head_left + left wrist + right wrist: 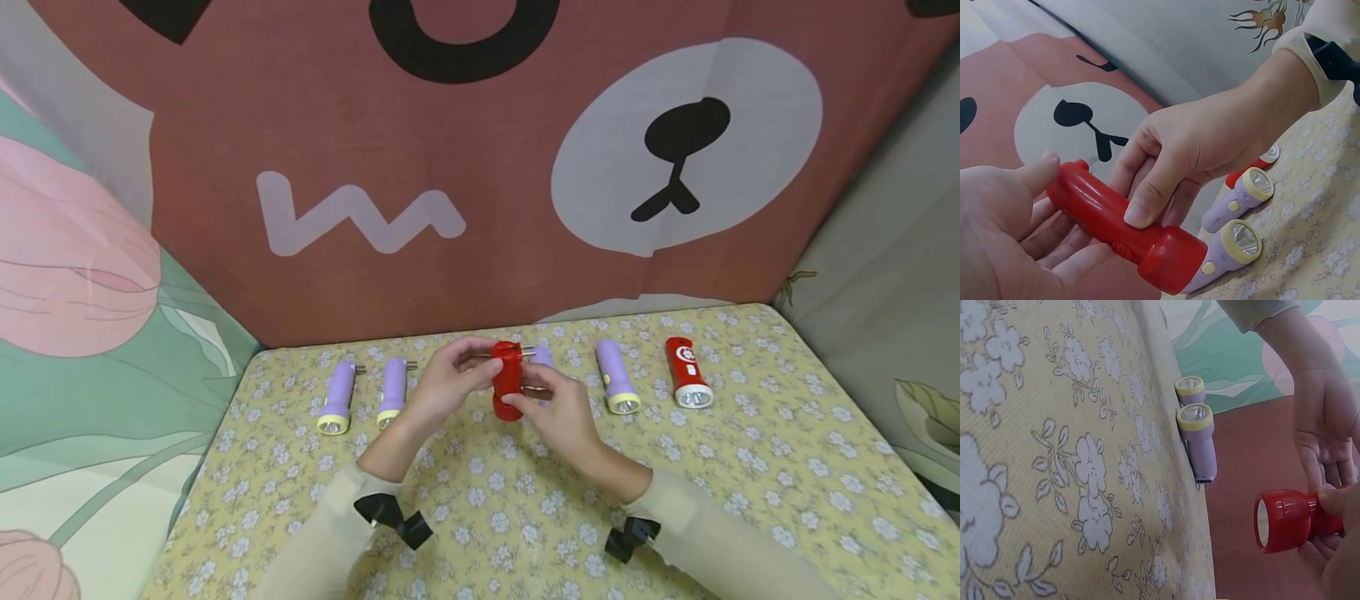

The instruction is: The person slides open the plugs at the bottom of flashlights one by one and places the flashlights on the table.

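Observation:
Between both hands, over the middle of the table, is a red flashlight (507, 383) with metal plug prongs (528, 351) sticking out sideways near its top. My left hand (447, 379) grips its upper end, thumb in front and fingers behind. Lower down, my right hand (558, 408) pinches the body with its thumb and fingers. In the left wrist view the red flashlight (1107, 206) lies slanted, its wide head at lower right and a ridged slide switch (1123, 251) on its side. The right wrist view shows the round lens end (1264, 522).
Two purple flashlights (340, 396) (393, 390) with prongs out lie left of my hands. Another purple flashlight (542, 356) is partly hidden behind my right hand. Farther right lie a purple flashlight (615, 375) and a red-and-white flashlight (686, 375). A flowered cloth (480, 517) covers the table.

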Available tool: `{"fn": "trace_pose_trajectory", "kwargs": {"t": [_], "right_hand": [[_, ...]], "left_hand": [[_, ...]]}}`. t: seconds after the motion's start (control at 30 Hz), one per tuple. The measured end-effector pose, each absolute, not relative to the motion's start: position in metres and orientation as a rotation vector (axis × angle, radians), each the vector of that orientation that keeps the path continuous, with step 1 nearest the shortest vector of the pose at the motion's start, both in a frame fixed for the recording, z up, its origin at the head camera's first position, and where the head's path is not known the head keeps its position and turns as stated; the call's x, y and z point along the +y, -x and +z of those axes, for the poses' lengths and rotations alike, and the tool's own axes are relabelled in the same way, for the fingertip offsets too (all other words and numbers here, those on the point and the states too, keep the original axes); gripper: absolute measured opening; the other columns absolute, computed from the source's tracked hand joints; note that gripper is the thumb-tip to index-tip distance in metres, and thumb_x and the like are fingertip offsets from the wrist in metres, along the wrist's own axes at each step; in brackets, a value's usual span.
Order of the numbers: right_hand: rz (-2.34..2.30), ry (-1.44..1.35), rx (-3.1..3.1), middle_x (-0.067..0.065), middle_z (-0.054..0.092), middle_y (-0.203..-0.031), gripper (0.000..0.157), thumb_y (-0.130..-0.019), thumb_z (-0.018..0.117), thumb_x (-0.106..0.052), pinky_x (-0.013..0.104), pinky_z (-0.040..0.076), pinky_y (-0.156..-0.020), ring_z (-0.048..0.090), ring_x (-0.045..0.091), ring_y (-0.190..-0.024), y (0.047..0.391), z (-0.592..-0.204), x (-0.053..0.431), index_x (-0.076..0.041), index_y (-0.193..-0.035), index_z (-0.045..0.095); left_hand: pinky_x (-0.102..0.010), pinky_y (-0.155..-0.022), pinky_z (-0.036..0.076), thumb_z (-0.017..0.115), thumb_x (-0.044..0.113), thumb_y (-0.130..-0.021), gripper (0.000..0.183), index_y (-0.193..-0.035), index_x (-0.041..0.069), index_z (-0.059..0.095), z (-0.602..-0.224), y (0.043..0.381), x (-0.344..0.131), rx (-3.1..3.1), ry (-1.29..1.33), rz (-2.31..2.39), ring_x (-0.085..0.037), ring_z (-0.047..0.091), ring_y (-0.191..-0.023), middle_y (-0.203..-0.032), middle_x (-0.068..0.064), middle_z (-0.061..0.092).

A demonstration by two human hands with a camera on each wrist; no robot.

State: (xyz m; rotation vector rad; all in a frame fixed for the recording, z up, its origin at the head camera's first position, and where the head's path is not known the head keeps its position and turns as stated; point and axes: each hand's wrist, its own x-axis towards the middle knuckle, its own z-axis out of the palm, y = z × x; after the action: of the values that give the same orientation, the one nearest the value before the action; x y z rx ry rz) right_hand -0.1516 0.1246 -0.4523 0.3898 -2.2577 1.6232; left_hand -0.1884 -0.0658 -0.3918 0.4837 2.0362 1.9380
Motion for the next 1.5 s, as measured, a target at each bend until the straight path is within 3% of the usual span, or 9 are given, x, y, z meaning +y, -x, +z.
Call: {"fn": "trace_pose_trajectory", "kwargs": {"t": [0.3,0.6,1.17,1.5], "right_hand": [[1.634,-0.371,-2.283,0.006,0.076,-0.111,0.039,-0.084,0.085,-0.010,0.032,0.061,-0.081,0.074,0.019,-0.096,0.149,-0.450,0.123,-0.007,-0.121,0.073],[1.630,-0.372,-2.316,0.007,0.076,-0.111,0.040,-0.085,0.083,-0.009,0.031,0.061,-0.080,0.073,0.019,-0.097,0.148,-0.448,0.121,-0.007,-0.124,0.072],[1.626,-0.439,-2.283,0.005,0.075,-0.111,0.048,-0.087,0.083,-0.012,0.039,0.062,-0.081,0.072,0.017,-0.094,0.152,-0.450,0.122,-0.008,-0.131,0.067],[1.659,-0.600,-2.282,0.009,0.066,-0.132,0.070,-0.083,0.086,-0.009,0.047,0.059,-0.087,0.068,0.024,-0.109,0.147,-0.454,0.130,-0.010,-0.143,0.051]], "left_hand": [[-0.039,-0.093,0.058,0.073,0.012,-0.096,0.040,-0.134,0.008,0.062,-0.400,0.189,-0.069,2.186,-0.611,1.901,-0.030,0.062,-0.117,-0.125,-0.010,0.066],[-0.041,-0.094,0.057,0.078,0.014,-0.092,0.040,-0.130,0.010,0.065,-0.402,0.189,-0.067,2.279,-0.593,1.883,-0.025,0.064,-0.113,-0.123,-0.006,0.067],[-0.036,-0.086,0.061,0.075,0.013,-0.094,0.040,-0.132,0.003,0.064,-0.401,0.189,-0.063,2.281,-0.512,1.979,-0.032,0.064,-0.111,-0.123,-0.012,0.068],[-0.038,-0.080,0.062,0.074,0.013,-0.095,0.039,-0.132,0.004,0.065,-0.400,0.190,-0.061,2.216,-0.426,2.083,-0.027,0.069,-0.104,-0.122,-0.013,0.069]]}}
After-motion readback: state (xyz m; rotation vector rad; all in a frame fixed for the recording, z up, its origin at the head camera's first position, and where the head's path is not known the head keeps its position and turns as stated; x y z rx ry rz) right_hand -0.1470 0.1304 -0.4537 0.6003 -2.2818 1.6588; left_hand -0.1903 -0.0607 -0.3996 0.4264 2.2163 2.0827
